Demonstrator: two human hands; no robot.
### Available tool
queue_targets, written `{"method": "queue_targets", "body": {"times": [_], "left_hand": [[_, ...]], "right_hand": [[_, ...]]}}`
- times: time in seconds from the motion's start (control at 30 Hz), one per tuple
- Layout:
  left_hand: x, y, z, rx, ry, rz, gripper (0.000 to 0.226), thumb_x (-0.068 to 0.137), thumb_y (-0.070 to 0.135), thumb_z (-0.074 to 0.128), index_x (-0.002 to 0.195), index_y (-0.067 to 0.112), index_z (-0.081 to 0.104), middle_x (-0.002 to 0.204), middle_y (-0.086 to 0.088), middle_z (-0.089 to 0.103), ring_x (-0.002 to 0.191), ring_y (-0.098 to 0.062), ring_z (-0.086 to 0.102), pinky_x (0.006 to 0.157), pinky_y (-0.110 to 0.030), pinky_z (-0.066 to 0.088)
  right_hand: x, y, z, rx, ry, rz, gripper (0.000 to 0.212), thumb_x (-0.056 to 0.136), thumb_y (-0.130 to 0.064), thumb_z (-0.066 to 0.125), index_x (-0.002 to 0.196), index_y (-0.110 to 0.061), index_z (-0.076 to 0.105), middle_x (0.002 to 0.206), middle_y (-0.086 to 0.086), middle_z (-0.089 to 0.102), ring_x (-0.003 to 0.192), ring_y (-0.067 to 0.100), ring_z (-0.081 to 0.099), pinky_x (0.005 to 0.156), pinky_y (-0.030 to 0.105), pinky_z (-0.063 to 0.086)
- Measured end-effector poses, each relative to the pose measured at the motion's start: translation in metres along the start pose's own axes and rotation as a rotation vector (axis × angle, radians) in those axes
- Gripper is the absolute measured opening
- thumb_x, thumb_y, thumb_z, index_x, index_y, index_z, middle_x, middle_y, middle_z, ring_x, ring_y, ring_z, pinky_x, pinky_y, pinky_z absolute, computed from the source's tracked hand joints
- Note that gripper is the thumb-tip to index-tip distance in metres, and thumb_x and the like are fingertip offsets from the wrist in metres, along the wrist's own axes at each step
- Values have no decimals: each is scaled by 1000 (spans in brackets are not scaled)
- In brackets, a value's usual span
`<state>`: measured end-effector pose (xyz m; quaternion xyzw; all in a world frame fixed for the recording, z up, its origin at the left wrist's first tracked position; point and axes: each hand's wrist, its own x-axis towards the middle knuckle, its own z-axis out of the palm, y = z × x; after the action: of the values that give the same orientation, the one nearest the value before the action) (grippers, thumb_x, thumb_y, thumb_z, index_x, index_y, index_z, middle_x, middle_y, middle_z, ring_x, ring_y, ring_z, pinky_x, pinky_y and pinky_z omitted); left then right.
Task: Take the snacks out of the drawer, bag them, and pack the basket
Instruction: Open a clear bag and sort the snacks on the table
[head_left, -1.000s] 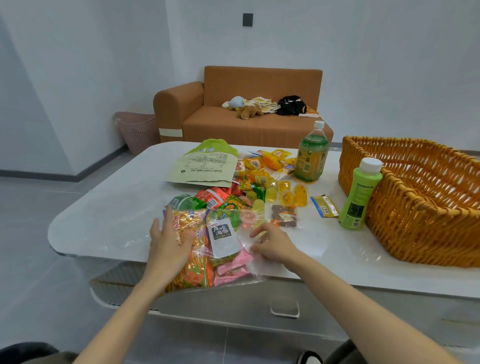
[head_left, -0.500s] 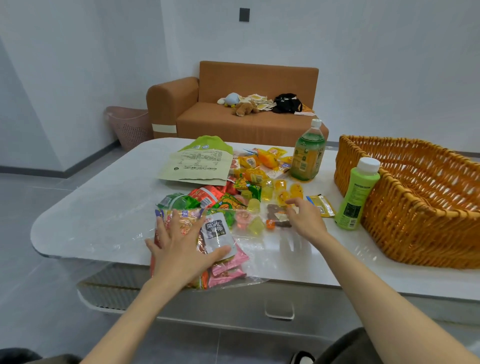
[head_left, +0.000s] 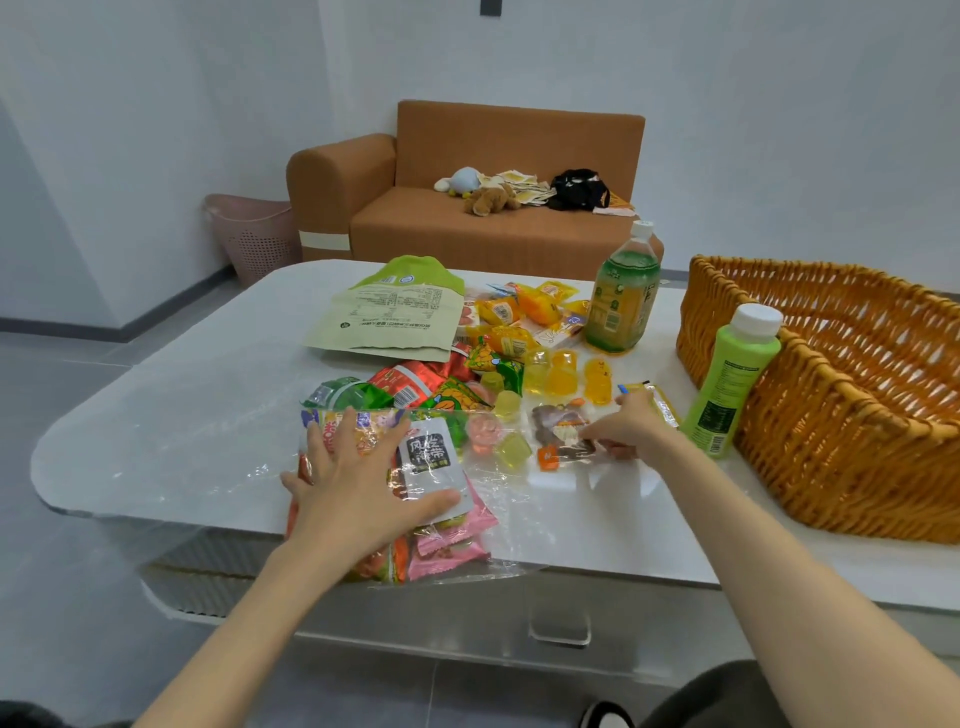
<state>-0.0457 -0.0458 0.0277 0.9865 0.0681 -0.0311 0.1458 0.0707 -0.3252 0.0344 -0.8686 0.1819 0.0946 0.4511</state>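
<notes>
Dark brown clear-wrapped snack packet (head_left: 563, 431) flat on white counter (head_left: 171, 415), directly under right hand (head_left: 631, 426) fingertips, fingers pinching at it. Left hand (head_left: 358, 486) splayed open, pressing clear plastic bag of snacks (head_left: 447, 525); bag mouth lies left of packet.
</notes>
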Motion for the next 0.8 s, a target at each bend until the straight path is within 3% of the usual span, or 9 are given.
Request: {"method": "queue_targets", "body": {"times": [0.07,0.17,0.23,0.3,0.4,0.5,0.8], "left_hand": [[2,0,0,4,-13,1,108,55,95,38,146,54,-3,159,-2,-17,143,-35,-23,110,-69,6],[6,0,-1,15,-33,-2,109,55,94,38,147,53,-4,159,-1,-19,144,-35,-22,109,-68,6],[9,1,-2,27,-50,-9,110,52,94,36,147,53,-3,159,-2,-19,144,-35,-21,110,-68,7],[11,3,-3,29,-62,-13,111,49,94,34,146,54,-2,159,-2,-20,144,-35,-21,109,-68,7],[14,5,-4,40,-77,-8,111,48,94,33,146,54,-1,159,-2,-20,144,-35,-21,109,-68,8],[17,7,-4,46,-96,-5,111,48,95,33,146,55,-1,158,0,-23,144,-35,-21,109,-68,8],[16,5,-3,55,-94,9,110,48,96,30,146,54,1,158,0,-21,144,-34,-21,110,-66,8]], "right_hand": [[5,-1,-12,6,-77,52,52,82,-4,72,128,5,50,86,12,55,74,18,55,64,30,54],[13,-2,-24,82,-75,49,31,87,-2,66,116,7,61,84,13,59,68,16,57,59,26,56],[22,-1,-27,67,108,-50,21,89,-3,60,109,2,67,88,14,61,76,22,60,70,32,57],[27,1,-23,-65,323,-159,22,95,-9,49,104,-12,69,94,13,64,85,26,60,69,31,50],[40,18,-15,-290,525,-229,32,97,-17,41,109,-2,66,116,19,62,109,34,55,93,40,46],[46,30,-7,-443,462,-258,33,100,-19,35,117,1,55,125,21,54,119,39,45,101,43,33],[26,42,9,-698,379,-327,35,102,-26,33,117,0,51,124,22,53,114,40,47,89,41,38]]}}
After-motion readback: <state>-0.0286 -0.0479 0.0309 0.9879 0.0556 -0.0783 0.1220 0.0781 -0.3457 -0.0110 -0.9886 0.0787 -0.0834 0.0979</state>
